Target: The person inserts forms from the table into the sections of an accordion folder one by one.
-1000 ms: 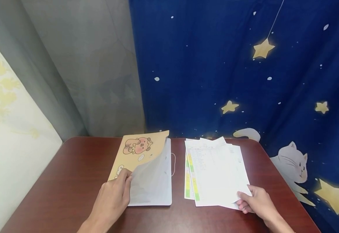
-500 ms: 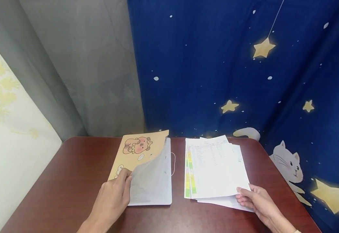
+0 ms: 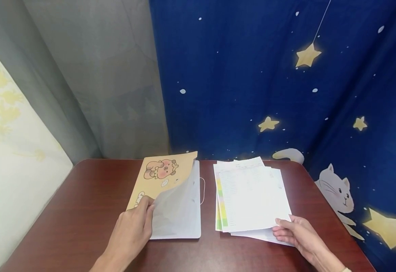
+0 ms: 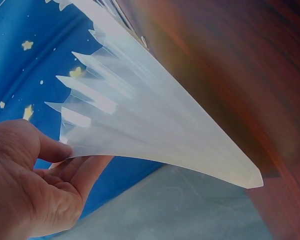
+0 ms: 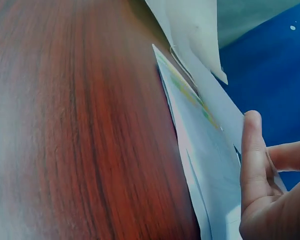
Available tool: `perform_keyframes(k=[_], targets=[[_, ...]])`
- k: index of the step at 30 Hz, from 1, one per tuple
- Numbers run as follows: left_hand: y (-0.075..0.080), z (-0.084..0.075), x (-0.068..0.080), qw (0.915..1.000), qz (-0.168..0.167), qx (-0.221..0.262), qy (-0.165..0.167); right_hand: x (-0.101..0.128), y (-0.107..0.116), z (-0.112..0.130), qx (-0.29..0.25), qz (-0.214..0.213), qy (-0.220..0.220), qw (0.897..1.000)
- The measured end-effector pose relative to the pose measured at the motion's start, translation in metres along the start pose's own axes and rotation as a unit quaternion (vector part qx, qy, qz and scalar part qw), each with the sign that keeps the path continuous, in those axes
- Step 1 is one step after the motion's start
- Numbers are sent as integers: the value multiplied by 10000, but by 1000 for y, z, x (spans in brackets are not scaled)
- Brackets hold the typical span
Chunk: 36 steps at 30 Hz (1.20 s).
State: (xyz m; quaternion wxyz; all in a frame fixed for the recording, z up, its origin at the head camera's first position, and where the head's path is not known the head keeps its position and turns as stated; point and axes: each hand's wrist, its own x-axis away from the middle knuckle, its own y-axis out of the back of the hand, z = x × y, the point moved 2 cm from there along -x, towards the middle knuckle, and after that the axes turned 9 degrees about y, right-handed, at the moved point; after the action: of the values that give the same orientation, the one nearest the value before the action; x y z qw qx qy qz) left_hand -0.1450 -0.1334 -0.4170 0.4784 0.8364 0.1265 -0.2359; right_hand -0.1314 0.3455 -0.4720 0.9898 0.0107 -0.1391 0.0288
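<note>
My left hand (image 3: 131, 226) pinches the near edge of the cover of a yellow folder (image 3: 165, 185) with a cartoon bear, so that it curls up off the white part beneath. In the left wrist view translucent plastic sleeves (image 4: 140, 100) fan out beyond the thumb and fingers of that hand. Right of the folder lies a loose stack of printed paper sheets (image 3: 252, 200), some with yellow and green strips along the left side. My right hand (image 3: 300, 232) pinches the upper sheets at their lower right corner, thumb on top and fingers beneath. Another sheet (image 3: 252, 236) juts out below.
Both the folder and the sheets are on a reddish-brown wooden table (image 3: 82, 211). A thin white elastic cord (image 3: 203, 190) loops from the folder's right side toward the papers. Behind the table hang a grey curtain (image 3: 116, 94) and a blue star-patterned curtain (image 3: 225, 94).
The upper sheets have shifted up and left, baring more of the sheet below at the near side. My right hand keeps its grip on the corner. The left hand and folder stay put.
</note>
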Motion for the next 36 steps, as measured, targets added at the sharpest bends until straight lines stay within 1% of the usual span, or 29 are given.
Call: perform_keyframes(k=[9, 15, 23, 30, 36], targets=[[-2, 0, 1, 10000, -21, -28, 20, -1, 1, -5, 100, 60, -47, 9999], [-2, 1, 1, 10000, -30, -5, -4, -1, 0, -5, 120, -104, -37, 9999], [-3, 0, 2, 10000, -31, 18, -19, -1, 0, -5, -130, -327, -23, 9994], [-3, 0, 2, 10000, -4, 8, 28, 0, -3, 0, -346, -320, 130, 9988], [-3, -1, 2, 10000, 37, 9, 69, 0, -15, 10, -440, -297, 248, 9983]])
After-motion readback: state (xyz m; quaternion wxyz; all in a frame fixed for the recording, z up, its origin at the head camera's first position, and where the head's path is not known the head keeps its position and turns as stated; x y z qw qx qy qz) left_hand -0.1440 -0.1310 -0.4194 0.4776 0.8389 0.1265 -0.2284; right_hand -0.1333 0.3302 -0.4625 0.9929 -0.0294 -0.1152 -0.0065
